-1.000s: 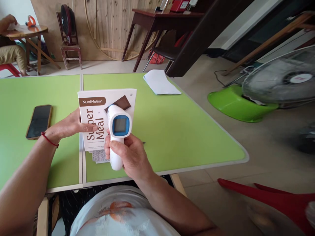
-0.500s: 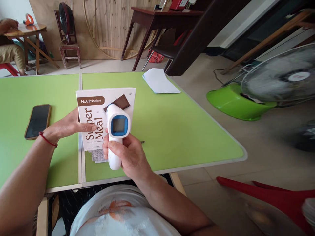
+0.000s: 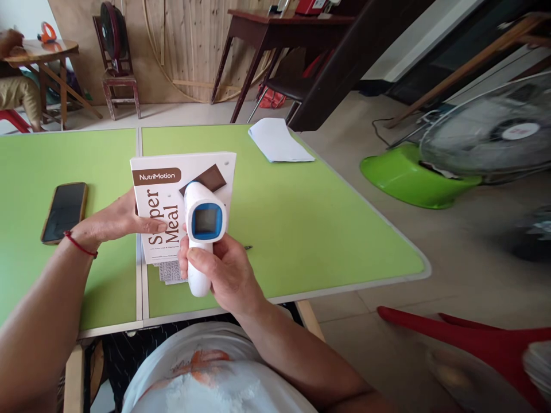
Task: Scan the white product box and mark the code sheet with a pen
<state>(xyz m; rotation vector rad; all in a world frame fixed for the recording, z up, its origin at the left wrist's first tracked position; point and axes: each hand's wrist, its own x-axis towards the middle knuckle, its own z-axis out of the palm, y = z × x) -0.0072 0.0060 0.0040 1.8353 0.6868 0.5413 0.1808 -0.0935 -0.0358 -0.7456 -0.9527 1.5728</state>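
One box (image 3: 170, 198), white with brown print reading "NutriMotion" and "Super Meal", its front turned to the wearer, above the near part of the green table (image 3: 297, 229), just right of the table's seam; whether its lower edge meets the tabletop cannot be told. Left hand (image 3: 114, 219): at the box's left edge, thumb laid flat across the front, the other fingers hidden behind, box gripped between; red bracelet (image 3: 81, 245) at the wrist. Right hand (image 3: 230, 272): fingers curled closed around the handle of one white thermometer (image 3: 204, 237), thumb on its near side; the thermometer upright before the box, covering part of its front, blue-framed grey screen (image 3: 206, 219) facing the wearer. One patterned sheet (image 3: 173, 273), partly showing below the box. One small dark object (image 3: 248, 247), possibly a pen tip, beside the right hand, mostly hidden. One phone (image 3: 64, 212), dark screen up, brown-edged case, on the table left of the left wrist. White paper (image 3: 279, 140), at the table's far edge. On the floor at right: one fan (image 3: 495, 137), beside a bright green plastic piece (image 3: 408, 178). Far left: one seated person (image 3: 19, 94), partly in view, at a round table (image 3: 43, 51).
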